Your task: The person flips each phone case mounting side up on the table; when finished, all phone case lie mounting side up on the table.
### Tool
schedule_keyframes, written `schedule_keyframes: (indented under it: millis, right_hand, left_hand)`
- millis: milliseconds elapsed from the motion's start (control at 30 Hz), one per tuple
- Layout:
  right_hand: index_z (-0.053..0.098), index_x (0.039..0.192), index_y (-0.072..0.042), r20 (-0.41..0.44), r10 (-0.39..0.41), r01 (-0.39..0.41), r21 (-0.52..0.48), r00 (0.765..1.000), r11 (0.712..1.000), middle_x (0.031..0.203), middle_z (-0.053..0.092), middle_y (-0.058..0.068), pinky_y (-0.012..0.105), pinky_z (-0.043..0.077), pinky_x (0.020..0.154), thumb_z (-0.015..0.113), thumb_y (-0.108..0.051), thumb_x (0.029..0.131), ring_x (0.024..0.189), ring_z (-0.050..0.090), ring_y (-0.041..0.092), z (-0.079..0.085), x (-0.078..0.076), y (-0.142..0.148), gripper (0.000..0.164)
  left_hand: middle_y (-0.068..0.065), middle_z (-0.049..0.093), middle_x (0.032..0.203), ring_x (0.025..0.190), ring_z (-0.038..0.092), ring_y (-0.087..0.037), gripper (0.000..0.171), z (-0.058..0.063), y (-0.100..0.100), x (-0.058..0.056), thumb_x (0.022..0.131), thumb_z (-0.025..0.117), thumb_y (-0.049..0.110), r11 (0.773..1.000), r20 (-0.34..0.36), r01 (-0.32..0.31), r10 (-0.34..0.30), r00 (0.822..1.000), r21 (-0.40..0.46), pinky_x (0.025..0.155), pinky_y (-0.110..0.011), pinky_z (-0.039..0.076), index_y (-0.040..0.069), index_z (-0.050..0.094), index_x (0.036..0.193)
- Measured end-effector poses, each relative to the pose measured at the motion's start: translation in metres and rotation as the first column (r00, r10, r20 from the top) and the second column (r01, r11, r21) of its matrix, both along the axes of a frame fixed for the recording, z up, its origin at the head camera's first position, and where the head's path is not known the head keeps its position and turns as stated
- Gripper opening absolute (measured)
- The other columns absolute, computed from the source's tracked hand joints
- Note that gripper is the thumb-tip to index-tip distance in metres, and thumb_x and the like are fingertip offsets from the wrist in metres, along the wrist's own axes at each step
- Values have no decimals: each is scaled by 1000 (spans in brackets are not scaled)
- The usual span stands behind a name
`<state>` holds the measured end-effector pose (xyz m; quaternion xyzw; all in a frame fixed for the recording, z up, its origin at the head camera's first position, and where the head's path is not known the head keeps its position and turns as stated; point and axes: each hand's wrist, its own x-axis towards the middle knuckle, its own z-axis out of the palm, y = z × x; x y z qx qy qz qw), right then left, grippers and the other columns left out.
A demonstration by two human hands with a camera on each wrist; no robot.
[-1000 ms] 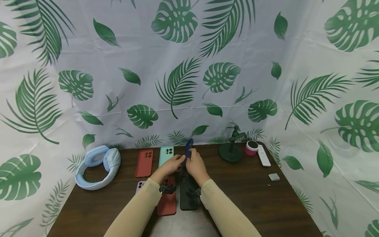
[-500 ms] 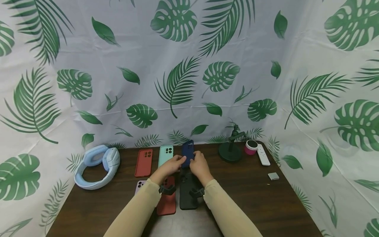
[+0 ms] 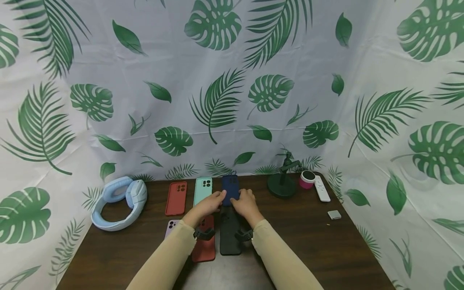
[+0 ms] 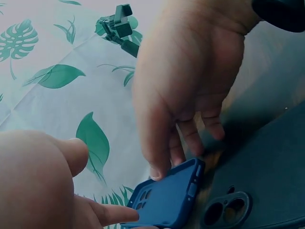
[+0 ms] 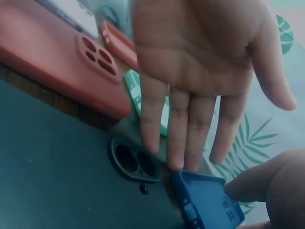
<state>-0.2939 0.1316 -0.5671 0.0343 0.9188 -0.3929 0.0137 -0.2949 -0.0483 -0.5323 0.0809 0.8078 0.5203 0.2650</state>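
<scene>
A blue phone case [image 3: 230, 186] lies at the back of the table, its hollow side and camera cutouts visible in both wrist views. My left hand [image 3: 208, 204] is at its left edge; in the right wrist view the left fingers [image 5: 177, 157] reach straight down to the rim, thumb spread away. On the opposite side my right hand [image 3: 247, 203] holds the case by its edge, thumb on the rim. A black phone case [image 3: 230, 235] lies just in front, between my wrists.
Left of the hands are red cases [image 3: 176, 198] [image 3: 204, 249], a mint case [image 3: 203, 190] and a partly hidden lilac case [image 3: 171, 228]. Blue headphones [image 3: 119, 204] lie farther left. To the right are a dark green stand [image 3: 282, 183], pink jar [image 3: 307, 180], white remote [image 3: 322, 188] and small white box [image 3: 334, 214].
The blue case has turned from edge-on to broad side visible and come down flat behind the black case. The right hand has shifted slightly right; the left hand has barely moved.
</scene>
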Motion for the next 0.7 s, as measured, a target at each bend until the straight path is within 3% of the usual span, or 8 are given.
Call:
schedule_keyframes:
  millis: [167,300,467,700]
  right_hand:
    - [52,137,6,-8,-3,3,7,1000,1000,131,48,26,58,44,102,68,-33,96,124,46,44,5,3,-2,59]
    - [51,136,3,-26,-25,24,-8,999,1000,132,47,26,58,44,100,68,-33,95,122,45,43,5,7,-5,57]
    - [52,133,-1,-60,-51,49,-35,997,998,132,45,25,56,45,96,69,-32,95,118,44,39,6,15,-7,52]
    - [52,133,-7,-86,-27,24,-31,996,999,131,46,21,53,45,95,68,-33,96,119,44,37,11,26,-12,48]
  left_hand:
    - [-23,46,153,138,51,-39,79,1,-2,4,103,33,65,997,-66,35,-40,997,-74,110,-53,45,5,36,156]
    - [-21,45,156,134,54,-41,85,3,-4,8,100,33,71,995,-75,39,-46,996,-87,110,-55,44,9,36,157]
    - [-19,45,156,137,51,-39,82,2,-6,14,100,33,70,994,-126,51,-63,990,-92,112,-57,41,10,38,156]
    - [-17,44,157,146,40,-39,65,5,-15,27,107,36,55,996,-197,43,-56,979,-72,116,-60,35,11,40,155]
